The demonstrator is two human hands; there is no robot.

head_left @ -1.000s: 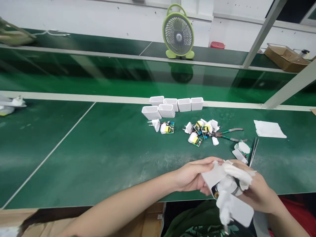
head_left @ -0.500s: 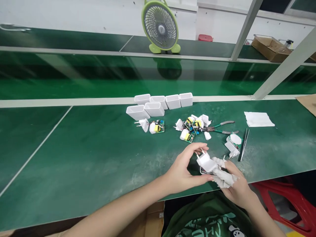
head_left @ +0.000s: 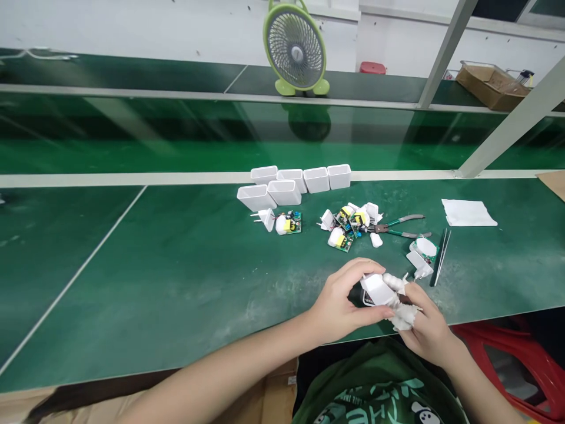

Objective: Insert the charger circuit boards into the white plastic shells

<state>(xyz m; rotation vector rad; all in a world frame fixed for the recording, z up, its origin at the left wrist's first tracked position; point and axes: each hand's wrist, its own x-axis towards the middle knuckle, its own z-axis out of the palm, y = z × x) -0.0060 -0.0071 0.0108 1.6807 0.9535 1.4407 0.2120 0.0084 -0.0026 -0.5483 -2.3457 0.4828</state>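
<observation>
A white plug adapter (head_left: 377, 288) is between my two hands near the table's front edge. My left hand (head_left: 339, 301) is closed around its left side, fingers over the top and thumb below. My right hand (head_left: 428, 327) grips the adapter's right end, and ragged white wrapping (head_left: 402, 316) covers some of its fingertips. The adapter's underside is hidden. Just beyond lies a pile of circuit boards and white plug pieces (head_left: 351, 221), touching green-handled pliers (head_left: 399, 226). Right of my hands are a round-topped board with a white plug piece (head_left: 424, 250) and tweezers (head_left: 441, 256).
Several white open-topped housings (head_left: 316, 181) stand in two rows at the back. In front of them lies a board (head_left: 291, 224) wired to a white plug piece (head_left: 266, 218). White paper (head_left: 468, 212) lies at right. A green fan (head_left: 296, 50) stands on the shelf.
My left fingers have moved over the plug end, and its prongs no longer show clearly. The adapter is turned slightly between my hands. The whole view has shifted a little.
</observation>
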